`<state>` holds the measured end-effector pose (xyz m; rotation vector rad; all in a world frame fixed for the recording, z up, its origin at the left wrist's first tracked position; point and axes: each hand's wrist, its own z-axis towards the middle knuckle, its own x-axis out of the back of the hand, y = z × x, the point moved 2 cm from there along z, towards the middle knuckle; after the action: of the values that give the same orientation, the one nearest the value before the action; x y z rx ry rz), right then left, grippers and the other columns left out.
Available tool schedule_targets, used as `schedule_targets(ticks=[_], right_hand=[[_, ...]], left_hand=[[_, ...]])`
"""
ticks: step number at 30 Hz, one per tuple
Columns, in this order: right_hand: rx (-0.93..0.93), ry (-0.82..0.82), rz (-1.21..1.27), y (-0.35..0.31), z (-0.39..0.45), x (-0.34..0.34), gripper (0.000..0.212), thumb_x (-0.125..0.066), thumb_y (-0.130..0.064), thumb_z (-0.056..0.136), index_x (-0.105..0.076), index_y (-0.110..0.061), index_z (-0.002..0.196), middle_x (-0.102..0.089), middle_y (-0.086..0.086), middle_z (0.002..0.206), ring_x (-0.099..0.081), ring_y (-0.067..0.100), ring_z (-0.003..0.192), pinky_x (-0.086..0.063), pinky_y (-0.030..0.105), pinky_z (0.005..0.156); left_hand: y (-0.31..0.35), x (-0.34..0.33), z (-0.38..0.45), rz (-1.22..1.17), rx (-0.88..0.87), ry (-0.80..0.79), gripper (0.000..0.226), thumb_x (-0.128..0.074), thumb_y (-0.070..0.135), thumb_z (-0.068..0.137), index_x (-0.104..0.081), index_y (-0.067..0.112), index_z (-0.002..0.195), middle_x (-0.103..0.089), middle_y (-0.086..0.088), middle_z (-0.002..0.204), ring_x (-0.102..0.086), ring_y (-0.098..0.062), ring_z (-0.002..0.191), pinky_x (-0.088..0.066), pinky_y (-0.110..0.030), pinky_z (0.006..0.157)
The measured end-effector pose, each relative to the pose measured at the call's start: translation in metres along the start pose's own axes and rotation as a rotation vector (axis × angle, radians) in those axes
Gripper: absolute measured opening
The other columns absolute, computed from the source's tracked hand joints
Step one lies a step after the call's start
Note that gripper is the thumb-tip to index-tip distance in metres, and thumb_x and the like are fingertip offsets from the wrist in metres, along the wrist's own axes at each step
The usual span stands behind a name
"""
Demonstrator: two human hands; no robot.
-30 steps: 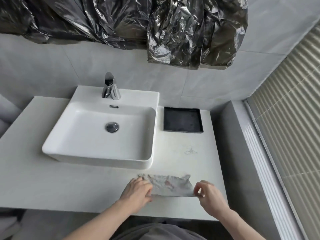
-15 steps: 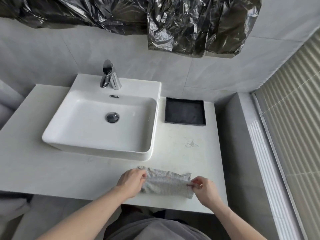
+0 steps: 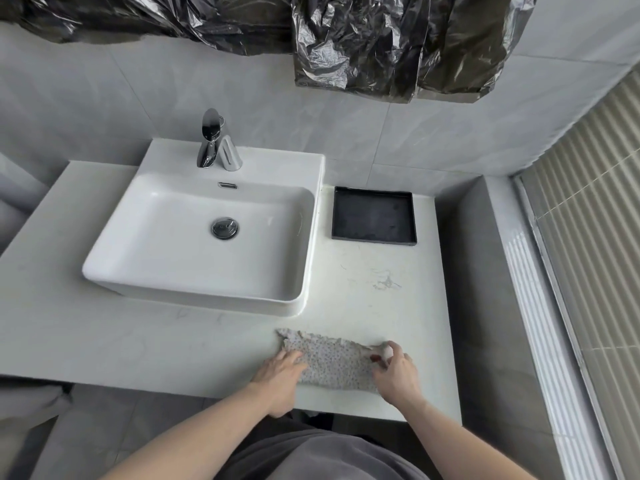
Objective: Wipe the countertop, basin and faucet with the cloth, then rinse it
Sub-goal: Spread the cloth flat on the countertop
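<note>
Left hand [image 3: 278, 374] lies fingers-flat on the left end of the cloth [image 3: 332, 363], right hand [image 3: 394, 370] pinches the cloth's right end with curled fingers; cloth is spread on the countertop [image 3: 104, 334] near its front edge, toward the right corner. Basin [image 3: 207, 237] sits left of centre, faucet [image 3: 211, 138] on its back rim. Black tray [image 3: 374, 216] is by the back right corner, just beside the basin, smudge [image 3: 386, 282] in front of it.
</note>
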<state>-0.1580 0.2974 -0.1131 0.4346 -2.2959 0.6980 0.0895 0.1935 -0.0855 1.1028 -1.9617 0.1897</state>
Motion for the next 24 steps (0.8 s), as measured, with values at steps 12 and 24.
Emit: schedule_targets(ticks=[12,24], right_hand=[[-0.015,-0.076,0.320,-0.050,-0.012,0.026,0.014,-0.061,-0.024,0.082,-0.060,-0.010,0.080,-0.071,0.005,0.072,-0.065,0.021,0.064,-0.050,0.030,0.052],[0.216,-0.321,0.260,-0.124,-0.020,-0.042,0.046,-0.070,-0.031,0.090,-0.065,-0.017,0.133,-0.068,-0.003,0.130,-0.069,0.015,0.108,-0.058,0.030,0.093]], left_hand=[[-0.012,0.014,-0.014,-0.353,0.037,0.163,0.051,-0.042,0.004,0.087,-0.059,0.035,0.124,-0.038,0.019,0.150,-0.034,-0.005,0.141,-0.032,-0.030,0.117],[-0.033,0.007,-0.027,-0.468,0.278,0.145,0.053,-0.051,0.014,0.086,-0.052,0.027,0.136,-0.048,0.010,0.144,-0.048,-0.012,0.131,-0.039,-0.027,0.110]])
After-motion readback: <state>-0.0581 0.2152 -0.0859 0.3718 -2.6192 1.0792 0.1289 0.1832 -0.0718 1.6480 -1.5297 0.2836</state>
